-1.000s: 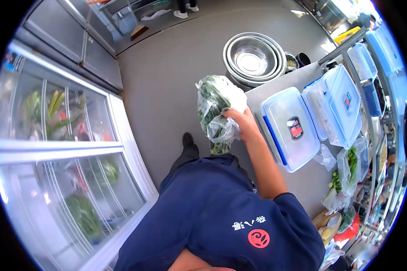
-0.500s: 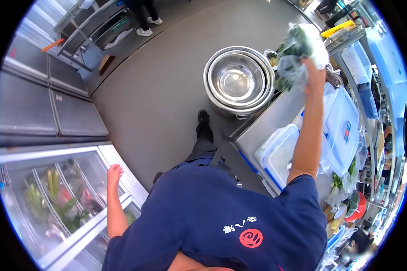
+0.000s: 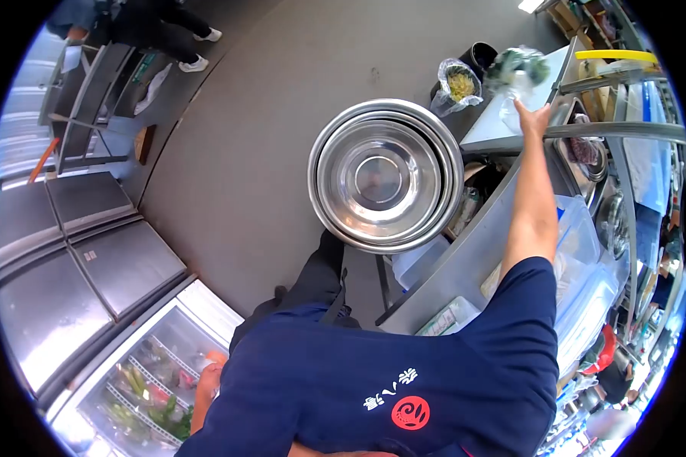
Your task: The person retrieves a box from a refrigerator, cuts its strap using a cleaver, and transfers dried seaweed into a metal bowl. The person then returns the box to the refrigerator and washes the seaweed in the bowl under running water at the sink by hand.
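At the upper right my outstretched right hand (image 3: 532,118) is closed on the gathered neck of a clear plastic bag of leafy greens (image 3: 520,67). The bag is over a white board (image 3: 492,126) on the counter, slightly blurred; whether it touches the board I cannot tell. My left hand (image 3: 209,375) hangs low at my side, near the glass-fronted fridge (image 3: 213,314), and its fingers are too small and partly hidden to read. Vegetables (image 3: 164,415) show through the fridge glass.
Nested steel basins (image 3: 324,183) stand ahead of me, left of the counter (image 3: 465,255). A bag-lined bin (image 3: 459,85) with yellowish scraps sits beyond them. Clear plastic boxes (image 3: 587,305) and a metal rail (image 3: 617,131) are on the right. Another person's legs (image 3: 156,34) show upper left.
I have moved forward along the counter, and the basins appear nearer. My right hand still carries the bag of greens, now over the white board. My left hand has dropped closer to my body.
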A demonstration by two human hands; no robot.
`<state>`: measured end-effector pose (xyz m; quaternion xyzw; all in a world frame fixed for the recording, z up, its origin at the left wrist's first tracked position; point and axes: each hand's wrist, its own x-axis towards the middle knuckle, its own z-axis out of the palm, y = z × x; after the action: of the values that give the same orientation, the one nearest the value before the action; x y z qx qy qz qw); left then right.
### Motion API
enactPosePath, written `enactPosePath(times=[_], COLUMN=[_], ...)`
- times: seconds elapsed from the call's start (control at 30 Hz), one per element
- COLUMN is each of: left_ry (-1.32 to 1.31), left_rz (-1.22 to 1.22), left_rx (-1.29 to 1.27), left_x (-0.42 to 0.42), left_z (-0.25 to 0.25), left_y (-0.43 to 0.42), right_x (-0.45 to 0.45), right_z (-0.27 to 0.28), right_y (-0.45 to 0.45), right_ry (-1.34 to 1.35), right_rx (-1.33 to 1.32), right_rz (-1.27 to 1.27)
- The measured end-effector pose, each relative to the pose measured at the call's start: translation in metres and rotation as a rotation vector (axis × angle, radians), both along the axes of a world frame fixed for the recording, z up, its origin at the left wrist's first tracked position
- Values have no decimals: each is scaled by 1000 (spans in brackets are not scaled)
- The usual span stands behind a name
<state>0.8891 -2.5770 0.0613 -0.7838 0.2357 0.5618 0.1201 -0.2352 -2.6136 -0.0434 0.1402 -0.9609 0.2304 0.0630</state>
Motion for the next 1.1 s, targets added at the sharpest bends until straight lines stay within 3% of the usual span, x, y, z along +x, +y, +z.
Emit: enactPosePath(times=[0.07, 0.1, 0.13, 0.2, 0.27, 0.57, 0.6, 0.63, 0.7, 0.73, 0.77, 0.93, 0.97, 1.1], left_ry=[-70, -95, -95, -91, -122, 262, 199, 237, 320, 319, 330, 354, 313, 231], left_rz=[-199, -266, -193, -114, -106, 35, 26, -155, -36, -86, -36, 448, 449, 436], left_rx=[-62, -84, -72, -56, -66, -182, -149, -193, -196, -348, -259, -311, -333, -450], left_x=[-11, -14, -16, -14, -33, -23, -19, -18, -2, -18, 5, 29, 38, 83], left_z=[-2, -2, -4, -19, -25, -103, -113, -124, -139, -130, -164, -184, -191, -194], left_y=[-23, -36, -48, -56, -70, -57, -57, -59, -52, -54, -47, -33, -29, -15], right_x=[-12, 9, 26, 23, 29, 124, 130, 140, 169, 186, 205, 322, 334, 472], right_z=[-74, -78, -76, -96, -104, -35, -35, -35, -24, -18, -10, 31, 20, 67], right_y=[10, 2, -2, 2, 11, 1, 0, -9, -25, -36, -50, -140, -158, -248], right_ry=[79, -30, -131, -116, -291, -457, -453, -469, -522, -549, -577, -683, -735, -862], right_rx=[-69, -202, -331, -290, -523, -693, -711, -717, -709, -703, -695, -693, -723, -636], right_rz=[131, 89, 45, 2, -151, -137, -108, -75, -7, 28, 68, 270, 333, 534])
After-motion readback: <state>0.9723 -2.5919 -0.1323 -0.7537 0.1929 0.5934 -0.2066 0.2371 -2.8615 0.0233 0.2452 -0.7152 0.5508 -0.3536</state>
